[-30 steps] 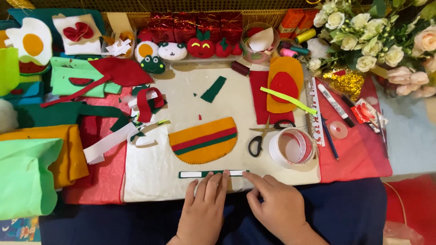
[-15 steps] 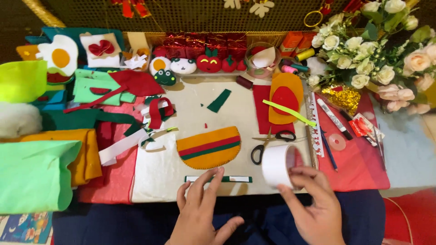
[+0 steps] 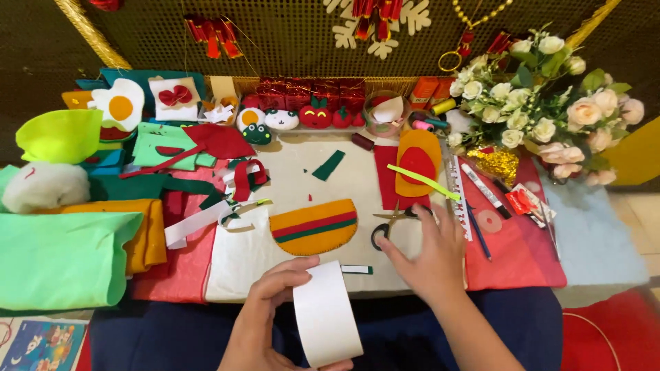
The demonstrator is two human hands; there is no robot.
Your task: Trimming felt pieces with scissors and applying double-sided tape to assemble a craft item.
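A white tape roll (image 3: 324,315) is held at the near edge of the tabletop (image 3: 591,240), in front of the cream cloth (image 3: 275,254). It is pinched by the left hand (image 3: 265,317), whose grip is closed on its rim, thumb on one side and fingers curled over the other; the roll is lifted clear of the cloth and seen nearly edge-on.

The right hand (image 3: 430,257) is laid flat on the cloth just right of centre, its grip spread and nothing pinched. Its fingertips are set at the black handles of the scissors (image 3: 390,223); whether they are touching cannot be told.

A half-round felt piece (image 3: 313,227), orange with red and green stripes, is seen just left of the scissors, near the middle of the cloth. A small white strip with dark ends (image 3: 356,269) lies between the two hands. Folded green felt (image 3: 62,257) and orange felt (image 3: 148,230) are stacked at the left edge, and a bunch of pale flowers (image 3: 543,103) is placed at the far right corner.
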